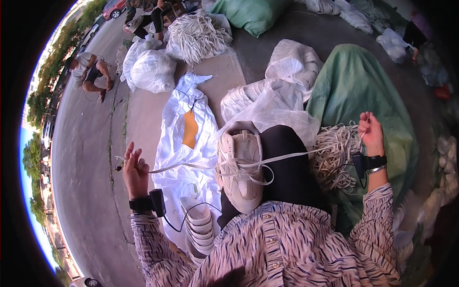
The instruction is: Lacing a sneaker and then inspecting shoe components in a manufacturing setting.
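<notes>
A beige-white sneaker (243, 189) rests on my lap, its toe toward me. From its eyelets a flat whitish shoelace (189, 166) stretches out to both sides, with one loose loop hanging over the shoe's right side. Out to the left, my left hand (135, 170) is closed on one lace end, a short tip sticking out past the fingers. My right hand (372, 134) is raised at the far right, fingers pinched on the other end. Beneath that hand lies a tangled heap of loose laces (337, 158). Both wrists wear black strapped devices.
A stack of pale shoe parts (198, 227) stands by my left leg on a white plastic sheet (167, 138). Beyond my knees lie clear bags (291, 62) of white goods. A green sack (363, 91) is at the right. Another person (91, 71) squats at the far left.
</notes>
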Tool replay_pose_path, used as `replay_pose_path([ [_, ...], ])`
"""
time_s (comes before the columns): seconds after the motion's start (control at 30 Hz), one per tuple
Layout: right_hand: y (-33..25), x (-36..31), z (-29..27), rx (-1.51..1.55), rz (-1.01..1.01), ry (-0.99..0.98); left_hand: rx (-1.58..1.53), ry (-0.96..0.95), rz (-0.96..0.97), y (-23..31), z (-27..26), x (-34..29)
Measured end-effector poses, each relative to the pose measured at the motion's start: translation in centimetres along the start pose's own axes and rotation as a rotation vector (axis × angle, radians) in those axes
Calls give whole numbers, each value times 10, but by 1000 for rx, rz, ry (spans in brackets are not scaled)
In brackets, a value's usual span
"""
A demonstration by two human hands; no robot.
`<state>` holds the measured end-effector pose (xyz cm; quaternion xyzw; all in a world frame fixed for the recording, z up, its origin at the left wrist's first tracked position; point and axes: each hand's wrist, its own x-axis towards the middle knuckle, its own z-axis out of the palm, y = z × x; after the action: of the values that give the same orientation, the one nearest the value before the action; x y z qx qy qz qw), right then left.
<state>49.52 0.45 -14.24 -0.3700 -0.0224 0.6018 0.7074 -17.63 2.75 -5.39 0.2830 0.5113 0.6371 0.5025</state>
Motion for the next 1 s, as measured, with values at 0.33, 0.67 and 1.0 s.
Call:
replay_pose_path([
  [0.33, 175, -104, 171, -1469, 117, -848, 1485, -845, 651, -65, 154, -110],
  [0.67, 139, -54, 132, -632, 372, -370, 751, -982, -96, -73, 136, -63],
  [1.0, 126, -53, 90, -590, 390, -346, 580, -856, -137, -97, 128, -80],
])
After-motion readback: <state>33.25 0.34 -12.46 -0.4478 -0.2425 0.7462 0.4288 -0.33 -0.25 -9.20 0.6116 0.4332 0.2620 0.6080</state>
